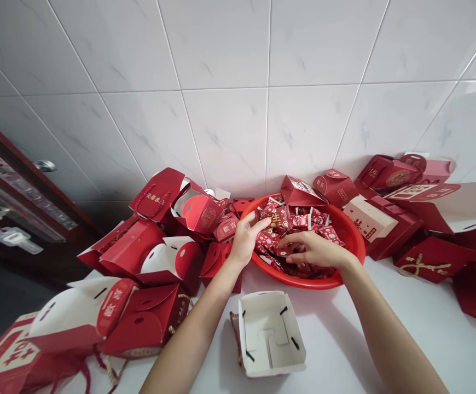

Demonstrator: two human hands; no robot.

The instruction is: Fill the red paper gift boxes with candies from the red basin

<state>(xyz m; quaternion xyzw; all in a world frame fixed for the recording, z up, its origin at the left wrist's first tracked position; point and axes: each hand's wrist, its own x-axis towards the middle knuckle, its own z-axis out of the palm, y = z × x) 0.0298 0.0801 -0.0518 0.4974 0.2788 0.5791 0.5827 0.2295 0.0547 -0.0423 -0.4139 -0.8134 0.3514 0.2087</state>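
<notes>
A red plastic basin (359, 241) holds many small red wrapped sweets (330, 234). My left hand (246, 236) is at the basin's left side, closed on a red packet (279, 218) with gold lettering, the thumb lying over its edge. Inside the basin, my right hand (314, 249) has its fingers curled around a red wrapped sweet among the others; the fingertips are partly hidden. In front of the basin stands an open box (293, 334), white inside, with dark slits in its walls and a twisted cord at its left side.
Several red gift boxes (151, 312) crowd the left side, some with raised white flaps. More red boxes (433, 257) stand to the right. One box (301, 190) rests at the basin's back rim. Behind is a tiled wall (225, 131); a dark door with keys (16, 238) is far left.
</notes>
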